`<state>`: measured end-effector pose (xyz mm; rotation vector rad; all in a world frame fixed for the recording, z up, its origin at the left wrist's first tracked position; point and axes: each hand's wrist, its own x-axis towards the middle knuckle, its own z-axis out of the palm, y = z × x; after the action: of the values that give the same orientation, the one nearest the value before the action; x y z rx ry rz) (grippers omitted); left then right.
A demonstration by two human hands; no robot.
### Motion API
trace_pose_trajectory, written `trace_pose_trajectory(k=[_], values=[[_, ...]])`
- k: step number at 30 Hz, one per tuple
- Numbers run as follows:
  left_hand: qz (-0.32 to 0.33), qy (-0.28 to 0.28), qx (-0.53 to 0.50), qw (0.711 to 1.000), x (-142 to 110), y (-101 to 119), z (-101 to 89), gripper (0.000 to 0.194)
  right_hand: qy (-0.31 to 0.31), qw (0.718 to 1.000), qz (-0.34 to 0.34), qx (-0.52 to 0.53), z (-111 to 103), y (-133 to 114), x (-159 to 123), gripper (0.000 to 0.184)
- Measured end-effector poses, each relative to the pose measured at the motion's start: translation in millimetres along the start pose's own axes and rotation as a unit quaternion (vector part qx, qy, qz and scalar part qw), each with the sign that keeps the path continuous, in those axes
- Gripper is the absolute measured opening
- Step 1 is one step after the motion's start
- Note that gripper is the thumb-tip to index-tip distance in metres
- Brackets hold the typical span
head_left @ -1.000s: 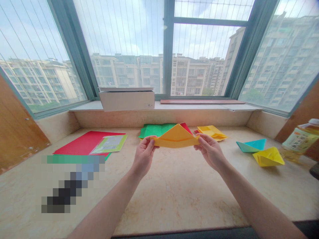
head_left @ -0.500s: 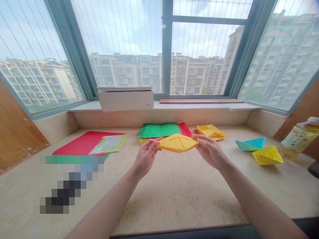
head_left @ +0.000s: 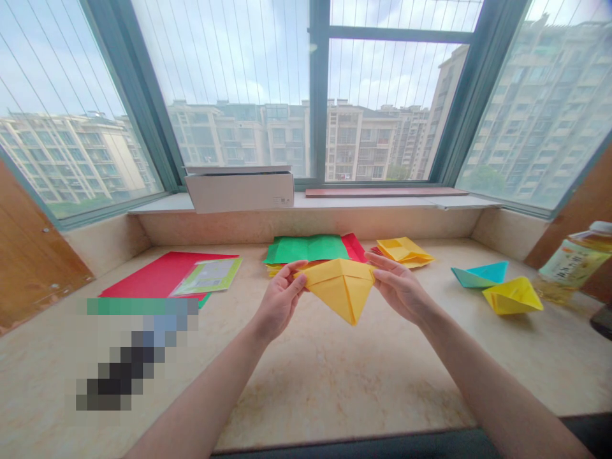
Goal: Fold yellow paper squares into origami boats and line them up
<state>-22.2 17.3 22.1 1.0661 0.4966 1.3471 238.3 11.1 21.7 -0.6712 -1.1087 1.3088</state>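
A folded yellow paper is held up above the counter, its lower part a triangle with the tip pointing down towards me. My left hand pinches its left corner between thumb and fingers. On the other side, my right hand grips the right corner, fingers partly behind the paper. Just behind the held paper lie green creased sheets on top of yellow ones, with a red sheet at their right. Folded yellow papers lie a little beyond my right hand.
Blue and yellow paper boats sit at the right, beside a drink bottle. Red sheets and a clear packet lie at the left, near a blurred patch. A white box stands on the windowsill.
The yellow paper has turned from a flat, wide diamond shape so that its triangular point now hangs down. Both hands keep hold of its corners and have barely moved.
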Motion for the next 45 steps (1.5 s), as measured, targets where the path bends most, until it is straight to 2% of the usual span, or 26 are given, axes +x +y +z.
trace_pose_trajectory(k=[7,12,18,22,27,33,36,42,45], values=[[-0.009,-0.010,0.063,0.998,0,-2,-0.7,0.028,0.054,0.998,-0.018,-0.025,0,4,2,0.036],[-0.014,0.007,0.139,0.990,1,0,-4.6,0.031,0.043,0.998,-0.033,-0.041,-1,3,3,0.042],[-0.013,-0.021,0.253,0.967,2,7,-7.2,0.027,0.050,0.997,-0.019,-0.047,-8,3,5,0.047],[-0.040,-0.037,0.220,0.974,2,6,-10.9,0.032,0.043,0.999,-0.006,-0.031,-11,2,5,0.050],[-0.042,-0.050,0.136,0.989,0,7,-11.1,0.037,0.033,0.999,-0.005,-0.025,-9,3,2,0.042],[-0.020,-0.032,0.075,0.996,-2,10,-6.3,0.042,0.046,0.998,-0.001,-0.046,-8,6,3,0.026],[-0.009,-0.013,0.070,0.997,0,10,-5.9,0.040,0.031,0.998,-0.002,-0.051,-9,6,3,0.024],[-0.008,0.035,0.066,0.997,5,11,-8.4,0.030,-0.049,0.997,0.039,-0.046,-9,0,-3,0.039],[-0.019,0.015,0.085,0.996,5,11,-9.0,0.029,-0.036,0.997,0.036,-0.051,-8,1,-2,0.039]])
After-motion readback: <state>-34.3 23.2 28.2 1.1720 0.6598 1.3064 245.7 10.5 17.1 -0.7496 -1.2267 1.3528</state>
